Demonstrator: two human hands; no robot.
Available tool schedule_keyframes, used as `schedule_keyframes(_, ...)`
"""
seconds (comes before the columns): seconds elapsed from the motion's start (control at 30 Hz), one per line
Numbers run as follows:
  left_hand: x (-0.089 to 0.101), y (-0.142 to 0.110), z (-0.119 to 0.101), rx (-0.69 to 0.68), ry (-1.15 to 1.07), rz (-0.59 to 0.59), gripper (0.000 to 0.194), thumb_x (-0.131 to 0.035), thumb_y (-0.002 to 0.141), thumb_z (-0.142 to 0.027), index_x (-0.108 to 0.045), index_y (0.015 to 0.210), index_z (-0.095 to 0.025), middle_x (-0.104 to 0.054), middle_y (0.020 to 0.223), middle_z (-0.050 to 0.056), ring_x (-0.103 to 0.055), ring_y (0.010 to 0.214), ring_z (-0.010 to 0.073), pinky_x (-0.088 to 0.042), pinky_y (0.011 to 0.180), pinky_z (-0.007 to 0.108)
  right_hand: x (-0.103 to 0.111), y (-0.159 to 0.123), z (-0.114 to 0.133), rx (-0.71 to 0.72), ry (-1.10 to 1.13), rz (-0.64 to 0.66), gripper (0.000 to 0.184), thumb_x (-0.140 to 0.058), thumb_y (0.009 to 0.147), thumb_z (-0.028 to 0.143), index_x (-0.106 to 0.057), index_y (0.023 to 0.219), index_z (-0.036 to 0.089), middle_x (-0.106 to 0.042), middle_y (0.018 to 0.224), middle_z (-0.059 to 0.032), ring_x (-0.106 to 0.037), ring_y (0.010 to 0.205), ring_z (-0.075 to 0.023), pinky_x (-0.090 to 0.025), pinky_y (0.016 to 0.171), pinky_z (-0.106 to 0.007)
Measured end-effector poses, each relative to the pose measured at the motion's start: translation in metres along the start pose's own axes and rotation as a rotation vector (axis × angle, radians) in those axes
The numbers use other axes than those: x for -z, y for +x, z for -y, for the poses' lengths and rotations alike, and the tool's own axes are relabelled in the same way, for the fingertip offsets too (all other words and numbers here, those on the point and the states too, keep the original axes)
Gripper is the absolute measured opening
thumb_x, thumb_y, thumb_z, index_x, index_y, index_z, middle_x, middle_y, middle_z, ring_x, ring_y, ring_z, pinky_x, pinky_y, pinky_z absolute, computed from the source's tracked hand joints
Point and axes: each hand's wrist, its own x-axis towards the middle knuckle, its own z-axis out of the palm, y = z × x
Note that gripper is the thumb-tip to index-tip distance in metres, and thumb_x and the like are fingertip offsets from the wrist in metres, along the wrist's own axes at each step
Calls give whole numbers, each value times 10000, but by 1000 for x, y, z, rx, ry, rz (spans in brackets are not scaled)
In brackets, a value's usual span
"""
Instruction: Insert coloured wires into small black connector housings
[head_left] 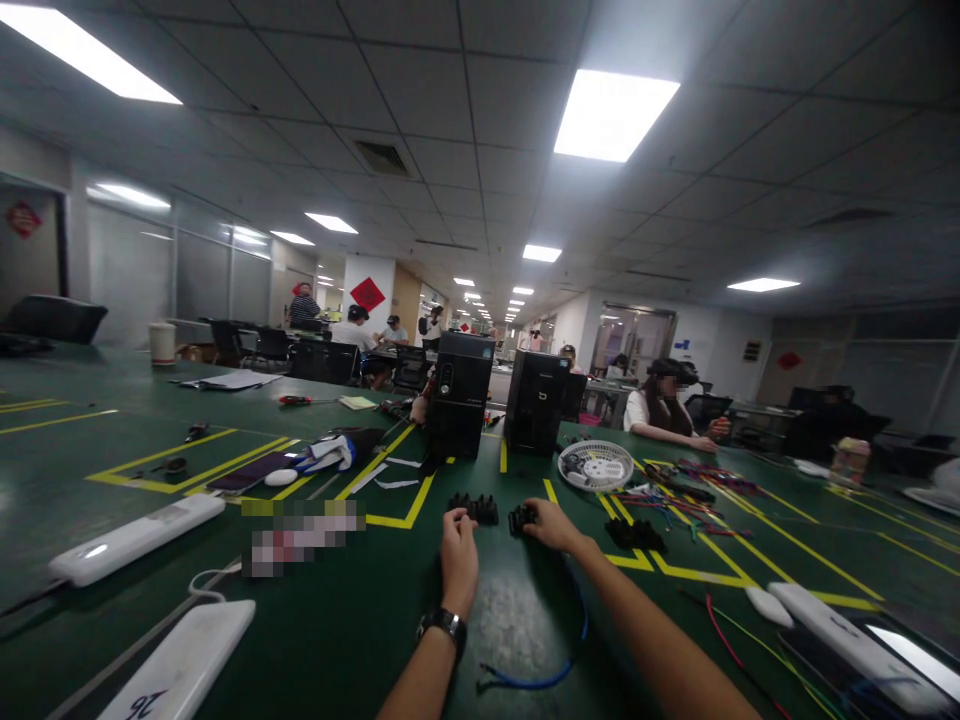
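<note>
Two ridged black pieces that look like terminal blocks lie close together in front of me on the green table. My left hand [459, 558], with a dark watch on its wrist, has curled fingers at the near edge of the left terminal block [480, 510]. The fingers of my right hand [551, 524] are closed around the right terminal block [517, 519], covering part of it. A blue wire [541, 684] runs from beneath my right wrist and curves toward me, its far end hidden. More black block pieces [636, 535] lie farther right.
Two black computer towers [460, 395] [535, 402] stand ahead. Right of them are a white basket [595, 466] of small parts and bundled coloured wires [686, 500]. White power strips [142, 538] lie left and right. A person [667, 410] sits across the table.
</note>
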Motion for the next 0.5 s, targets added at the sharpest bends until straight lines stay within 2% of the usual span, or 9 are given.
schedule_keyframes(0.13, 0, 4, 1, 2, -15, 2, 300, -353, 862, -375, -496, 1020, -163, -647, 878, 100, -611, 842, 221, -435, 780, 341, -13, 23, 3, 3, -4, -2, 529, -644, 720, 204, -561, 1237, 131, -604, 1217, -127, -546, 1142, -254, -384, 965, -316)
schedule_keyframes(0.3, -2, 1, -4, 1, -37, 25, 293, -360, 860, -361, -496, 1023, -159, -645, 876, 101, -617, 845, 222, -439, 772, 342, -20, 31, 7, 15, -21, 2, 579, -622, 737, 190, -501, 1294, 92, -556, 1275, -165, -498, 1198, -267, -356, 998, -338)
schedule_keyframes(0.43, -2, 0, -6, 2, -55, 27, 266, -383, 852, -335, -505, 1010, -160, -650, 859, 95, -626, 836, 220, -446, 771, 343, -16, 28, 13, 35, -35, -16, 683, -624, 743, 206, -392, 1376, 95, -480, 1349, -170, -427, 1258, -268, -321, 1029, -355)
schedule_keyframes(0.5, -1, 0, -6, 2, -58, 21, 255, -392, 850, -324, -512, 1008, -163, -653, 854, 89, -628, 833, 218, -449, 769, 342, -7, 23, 13, 35, -41, -40, 676, -608, 760, 213, -374, 1383, 92, -443, 1373, -175, -392, 1278, -274, -300, 1042, -371)
